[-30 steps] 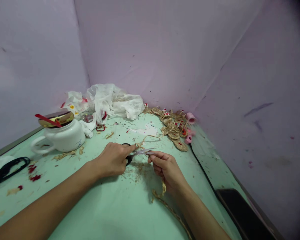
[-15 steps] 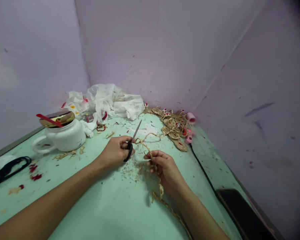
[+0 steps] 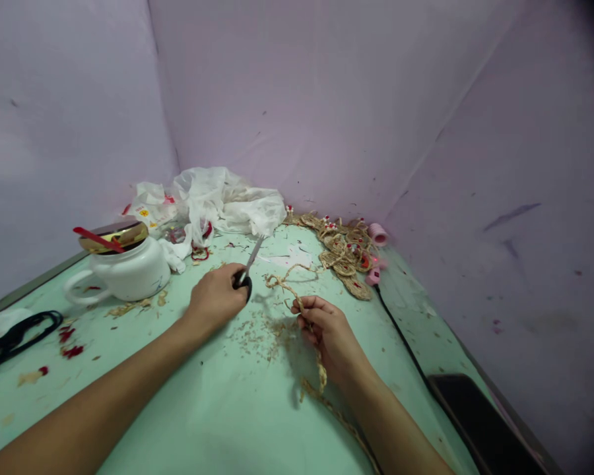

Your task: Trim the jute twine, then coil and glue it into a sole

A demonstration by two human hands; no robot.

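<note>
Black-handled scissors [image 3: 248,280] are gripped in my left hand [image 3: 218,293], low over the table, with the blades pointing up and away. My right hand [image 3: 329,333] pinches a braided straw cord [image 3: 289,288] between thumb and fingers. One end of the cord curls out past my fingertips toward the middle; another part hangs below my palm. A further length of braided cord [image 3: 344,422] lies beneath my right forearm. Fine straw bits [image 3: 264,336] are scattered on the table between my hands.
A white mug [image 3: 131,270] with a gold-rimmed lid and red stick stands left. Behind are crumpled white plastic bags [image 3: 228,201]. Several coiled straw pieces [image 3: 344,254] lie back right, beside a pink device [image 3: 374,274] with a black cable. A phone [image 3: 482,422] rests front right; black cord [image 3: 22,336] left.
My left hand has moved left with the scissors, away from the straw cord. My right hand has stayed almost in place, still holding the cord.
</note>
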